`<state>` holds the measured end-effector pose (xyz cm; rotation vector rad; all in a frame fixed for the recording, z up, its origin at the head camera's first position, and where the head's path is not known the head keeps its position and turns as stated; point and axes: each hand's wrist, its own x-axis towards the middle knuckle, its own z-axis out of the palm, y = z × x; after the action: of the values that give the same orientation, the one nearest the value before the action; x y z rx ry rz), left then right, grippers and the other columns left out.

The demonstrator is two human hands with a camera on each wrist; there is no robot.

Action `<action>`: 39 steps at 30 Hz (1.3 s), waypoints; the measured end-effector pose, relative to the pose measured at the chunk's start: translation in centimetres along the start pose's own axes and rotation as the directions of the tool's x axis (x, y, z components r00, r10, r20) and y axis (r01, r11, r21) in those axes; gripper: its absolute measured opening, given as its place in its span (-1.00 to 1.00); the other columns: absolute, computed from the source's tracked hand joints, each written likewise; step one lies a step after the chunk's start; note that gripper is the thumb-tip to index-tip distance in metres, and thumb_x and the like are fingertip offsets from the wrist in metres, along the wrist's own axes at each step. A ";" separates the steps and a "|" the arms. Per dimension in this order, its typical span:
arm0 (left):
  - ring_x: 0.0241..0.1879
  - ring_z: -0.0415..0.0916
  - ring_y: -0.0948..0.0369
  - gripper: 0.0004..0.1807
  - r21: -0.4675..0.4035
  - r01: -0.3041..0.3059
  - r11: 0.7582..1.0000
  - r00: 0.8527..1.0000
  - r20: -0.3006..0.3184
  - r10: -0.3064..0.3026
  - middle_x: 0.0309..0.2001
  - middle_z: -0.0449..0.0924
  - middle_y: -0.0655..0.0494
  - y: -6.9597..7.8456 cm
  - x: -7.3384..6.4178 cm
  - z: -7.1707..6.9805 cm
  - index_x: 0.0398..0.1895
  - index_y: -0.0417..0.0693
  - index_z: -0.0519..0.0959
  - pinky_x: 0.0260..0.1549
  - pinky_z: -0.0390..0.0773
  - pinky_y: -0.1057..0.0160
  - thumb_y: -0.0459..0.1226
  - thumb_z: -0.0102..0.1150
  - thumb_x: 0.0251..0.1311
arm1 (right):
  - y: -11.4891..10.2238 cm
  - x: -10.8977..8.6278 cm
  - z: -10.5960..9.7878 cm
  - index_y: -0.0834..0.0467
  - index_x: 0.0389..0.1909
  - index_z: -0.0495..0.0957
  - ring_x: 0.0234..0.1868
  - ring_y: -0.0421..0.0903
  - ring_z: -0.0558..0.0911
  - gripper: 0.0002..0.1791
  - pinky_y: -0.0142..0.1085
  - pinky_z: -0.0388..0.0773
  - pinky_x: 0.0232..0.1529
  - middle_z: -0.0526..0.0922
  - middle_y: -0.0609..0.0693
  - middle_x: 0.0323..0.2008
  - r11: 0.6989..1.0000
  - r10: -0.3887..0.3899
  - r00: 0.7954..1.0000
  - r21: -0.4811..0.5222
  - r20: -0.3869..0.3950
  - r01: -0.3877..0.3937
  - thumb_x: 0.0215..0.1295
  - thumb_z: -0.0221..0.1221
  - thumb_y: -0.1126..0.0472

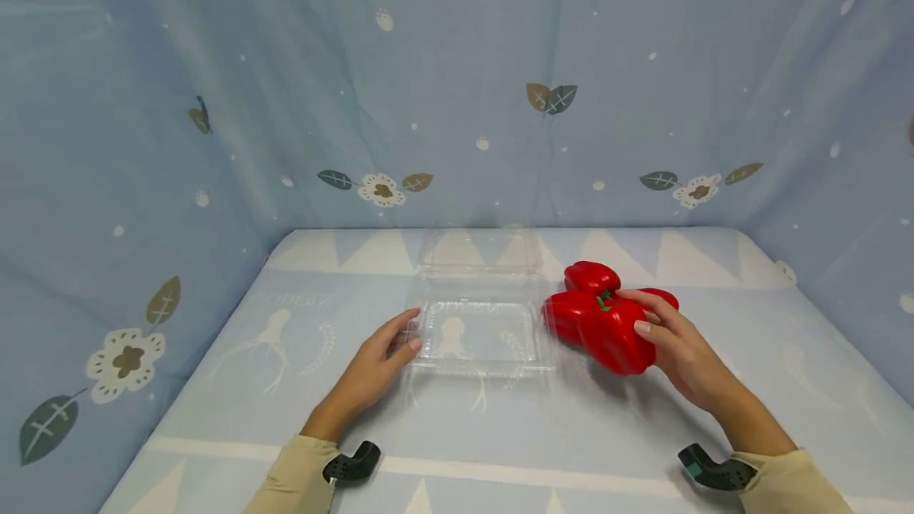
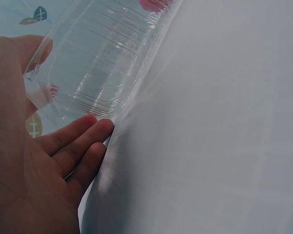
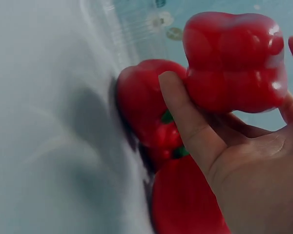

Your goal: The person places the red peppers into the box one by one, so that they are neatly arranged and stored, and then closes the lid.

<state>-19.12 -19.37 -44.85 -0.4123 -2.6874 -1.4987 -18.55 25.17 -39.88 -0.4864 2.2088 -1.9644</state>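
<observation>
Finding: my right grip (image 1: pixel 681 351) is closed round a red bell pepper (image 1: pixel 617 343), to the right of the clear plastic clamshell container (image 1: pixel 485 366); the pepper appears raised off the counter (image 1: pixel 535 439). Three more red bell peppers (image 1: pixel 566 316) are also right of the container. My left grip (image 1: pixel 374 371) is loose, extended fingers touching the container's left side. The container's lid (image 1: pixel 480 251) is open beyond its far edge. Step in hand, in my judgement: picking up one pepper while the container is steadied. The next move calls for a firm hold on smooth skin and clearance from the neighbouring peppers.
</observation>
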 end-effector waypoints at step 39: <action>0.12 0.51 0.13 -0.40 0.003 -0.016 1.000 1.000 -0.010 0.016 0.23 0.53 -0.03 -0.1 0.1 0.1 0.49 0.11 0.31 0.15 0.46 -0.04 -0.06 0.14 0.44 | -2.6 7.7 4.3 0.01 0.48 0.19 0.26 0.17 0.40 -0.16 -0.02 0.63 0.00 0.42 0.11 0.28 0.992 0.074 0.997 -0.100 0.033 -0.071 0.24 0.36 0.01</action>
<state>-19.28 -19.34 -44.93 -0.4247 -2.6722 -1.4884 -24.01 18.35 -37.07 -0.4444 2.2759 -1.8027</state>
